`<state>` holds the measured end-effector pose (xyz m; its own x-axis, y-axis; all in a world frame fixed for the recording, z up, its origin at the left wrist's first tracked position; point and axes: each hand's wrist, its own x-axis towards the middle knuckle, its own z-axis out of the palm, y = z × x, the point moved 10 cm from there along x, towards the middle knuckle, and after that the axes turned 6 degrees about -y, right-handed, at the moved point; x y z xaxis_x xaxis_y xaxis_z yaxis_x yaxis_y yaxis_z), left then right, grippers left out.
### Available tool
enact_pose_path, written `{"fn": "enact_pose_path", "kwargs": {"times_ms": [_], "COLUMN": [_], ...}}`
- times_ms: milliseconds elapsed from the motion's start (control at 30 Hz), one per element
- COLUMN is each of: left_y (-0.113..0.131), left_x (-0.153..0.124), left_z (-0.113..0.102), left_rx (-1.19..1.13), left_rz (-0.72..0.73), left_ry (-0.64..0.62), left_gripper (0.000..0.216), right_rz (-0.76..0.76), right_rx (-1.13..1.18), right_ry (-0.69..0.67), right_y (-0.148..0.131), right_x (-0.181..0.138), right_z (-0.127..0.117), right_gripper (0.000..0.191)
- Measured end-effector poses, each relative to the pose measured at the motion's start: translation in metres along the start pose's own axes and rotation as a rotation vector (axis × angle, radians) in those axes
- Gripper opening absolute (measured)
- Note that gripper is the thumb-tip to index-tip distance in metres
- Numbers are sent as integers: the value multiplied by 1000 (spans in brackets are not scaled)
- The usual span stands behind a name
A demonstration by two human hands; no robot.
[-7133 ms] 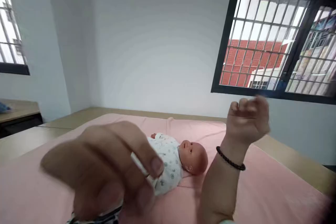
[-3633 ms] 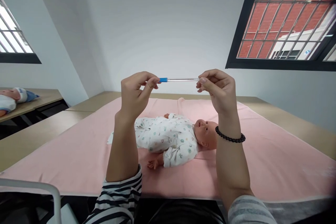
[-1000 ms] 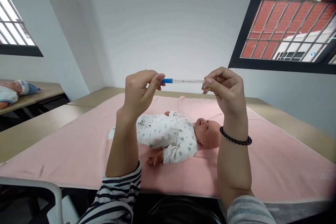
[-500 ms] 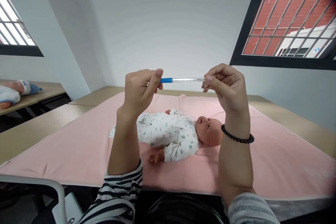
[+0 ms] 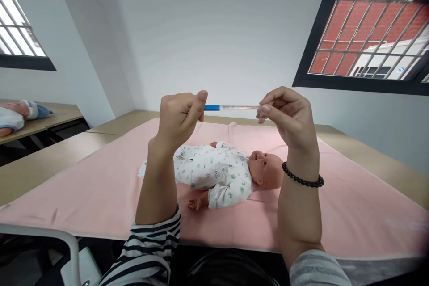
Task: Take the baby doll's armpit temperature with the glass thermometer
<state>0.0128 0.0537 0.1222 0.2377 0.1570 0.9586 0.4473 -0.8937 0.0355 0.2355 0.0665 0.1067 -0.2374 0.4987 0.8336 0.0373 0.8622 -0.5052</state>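
A slim glass thermometer (image 5: 238,107) with a blue end and fine reddish markings is held level at chest height, against the pale wall. Its blue end is pinched between the thumb and curled fingers of my left hand (image 5: 179,118). At the clear end, my right hand (image 5: 290,118) grips it between thumb and fingertips, hiding the tip. Below both hands a baby doll (image 5: 216,170) in a white patterned suit lies on its back, head to the right. My left forearm covers part of its legs.
A pink sheet (image 5: 100,187) covers the table under the doll. Another doll (image 5: 20,111) in a blue and white hat lies on a table at the far left. A white metal rail (image 5: 43,231) curves at the lower left. Barred windows are on both sides.
Both hands keep their hold, and the thermometer sits slightly lower in view. Reddish markings now show on the tube, which looked clear before. The camera view has tilted a little.
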Motion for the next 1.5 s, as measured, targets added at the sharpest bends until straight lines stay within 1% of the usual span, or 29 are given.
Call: {"fn": "enact_pose_path", "kwargs": {"times_ms": [333, 500, 700, 1000, 1133, 1233, 1300, 1400, 1500], "left_y": [5, 5, 1, 6, 6, 6, 4, -2, -6], "left_x": [1, 1, 2, 1, 1, 1, 1, 0, 0], "left_z": [-2, -2, -2, -3, -1, 3, 7, 13, 25], "left_rx": [25, 22, 27, 33, 79, 117, 115, 90, 83], "left_rz": [13, 41, 29, 66, 68, 72, 68, 37, -19], "left_ry": [-6, -7, -8, 0, -15, -42, -57, -87, -167], "left_gripper": [65, 60, 57, 53, 50, 42, 36, 32, 31], "right_rz": [-30, -21, -17, -27, 18, 22, -1, -70, -138], "right_rx": [-6, -8, 16, 9, -61, -148, -106, 129, 361], "right_ry": [0, -12, -44, -39, -24, 66, 139, 266, 416], "right_y": [-6, -3, 0, -3, 5, 9, 9, 6, 2], "right_x": [-1, -1, -1, -1, 0, 1, 0, -8, -22], "right_z": [1, 1, 4, 3, 3, -8, -19, -46, -79], "right_gripper": [19, 18, 13, 12, 13, 16, 15, 12, 10]}}
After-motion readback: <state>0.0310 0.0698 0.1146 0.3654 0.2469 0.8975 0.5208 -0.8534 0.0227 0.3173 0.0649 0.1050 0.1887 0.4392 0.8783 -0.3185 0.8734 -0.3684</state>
